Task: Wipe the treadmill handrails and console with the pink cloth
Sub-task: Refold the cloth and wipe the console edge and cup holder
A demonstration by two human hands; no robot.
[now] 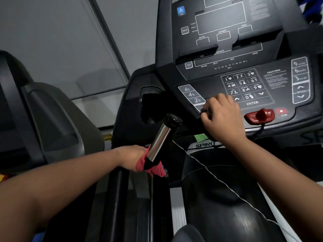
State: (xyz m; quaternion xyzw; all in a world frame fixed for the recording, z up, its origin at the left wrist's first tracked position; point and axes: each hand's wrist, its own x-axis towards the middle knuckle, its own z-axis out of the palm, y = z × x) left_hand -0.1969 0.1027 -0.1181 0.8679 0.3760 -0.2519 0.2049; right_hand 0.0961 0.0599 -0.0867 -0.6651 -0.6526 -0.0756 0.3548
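Observation:
My left hand (133,157) grips the pink cloth (153,169), which is wrapped round the lower part of the left handrail grip (161,137), a steel tube with a black end cap. My right hand (221,117) rests on the front edge of the black console (227,79), fingers curled round a dark bar just below the incline keys. The keypad and the ENTER key lie right beside its knuckles.
A red safety key (260,116) and a STOP button (281,111) sit right of my right hand. A thin white cord (218,179) runs across the motor cover (215,189). Another treadmill (35,109) stands at the left, a cup holder (150,103) between.

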